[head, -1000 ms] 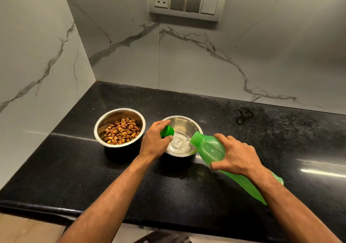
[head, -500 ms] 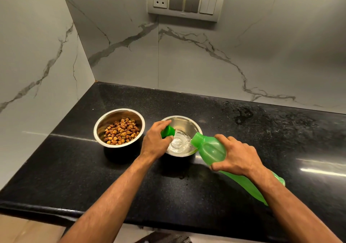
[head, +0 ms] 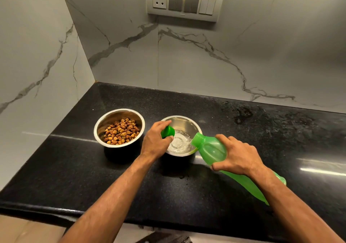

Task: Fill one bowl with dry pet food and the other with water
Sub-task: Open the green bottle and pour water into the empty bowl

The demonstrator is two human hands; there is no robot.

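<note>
Two steel bowls stand side by side on the black counter (head: 93, 177). The left bowl (head: 104, 121) holds brown dry pet food (head: 121, 131). The right bowl (head: 187, 123) has clear water (head: 179, 142) in its bottom. My right hand (head: 237, 155) grips a green plastic bottle (head: 211, 147), tilted with its open mouth over the right bowl's rim, and water runs from it. My left hand (head: 155, 141) rests at the right bowl's left rim and holds the green bottle cap (head: 168, 131).
White marble walls close the counter at the back and left. A switch plate with a socket (head: 184, 2) hangs on the back wall. A wet smear (head: 243, 113) marks the counter behind and to the right of the bowls. The counter's front edge runs below my forearms.
Both hands and the bottle have stayed almost still. Water has kept flowing, and the pool in the right bowl ripples.
</note>
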